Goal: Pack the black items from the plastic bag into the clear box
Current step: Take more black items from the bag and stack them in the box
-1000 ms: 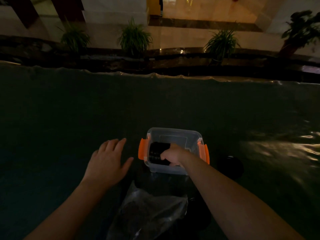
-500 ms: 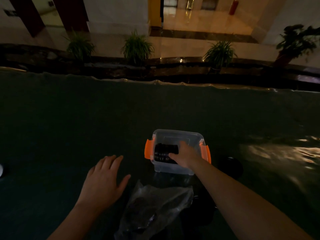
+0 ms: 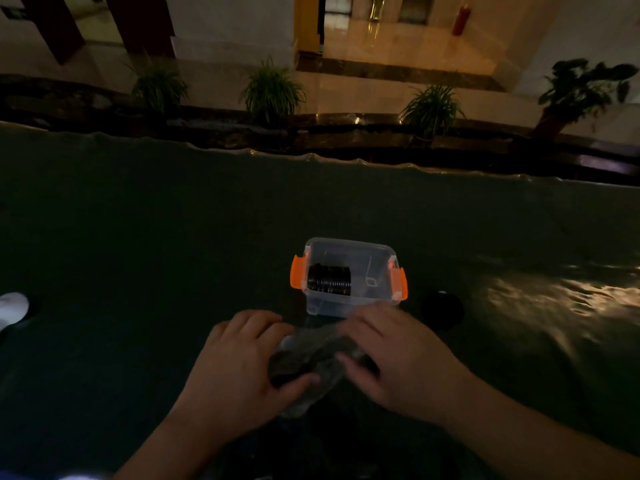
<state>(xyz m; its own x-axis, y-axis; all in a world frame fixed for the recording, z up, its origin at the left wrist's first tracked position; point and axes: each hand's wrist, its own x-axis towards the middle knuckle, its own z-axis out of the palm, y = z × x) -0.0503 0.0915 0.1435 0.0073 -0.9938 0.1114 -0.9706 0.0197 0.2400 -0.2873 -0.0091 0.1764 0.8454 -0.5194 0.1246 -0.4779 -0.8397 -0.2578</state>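
A clear box (image 3: 348,304) with orange side latches stands open on the dark table. A row of black ridged discs (image 3: 329,279) lies in its left half. Just in front of the box lies a crumpled plastic bag (image 3: 311,355) with dark items inside. My left hand (image 3: 239,368) grips the bag's left side, thumb across its lower edge. My right hand (image 3: 398,355) holds the bag's right side, with its thumb on the bag and its fingers over the top.
A round black object (image 3: 442,309) lies on the table right of the box. A white object (image 3: 12,308) sits at the left edge. The dark cloth covers the table (image 3: 138,254), whose far edge has potted plants (image 3: 272,90) beyond it.
My right hand has left the box, with the black discs inside, and come back to the bag. My left hand moved right from the table onto the bag.
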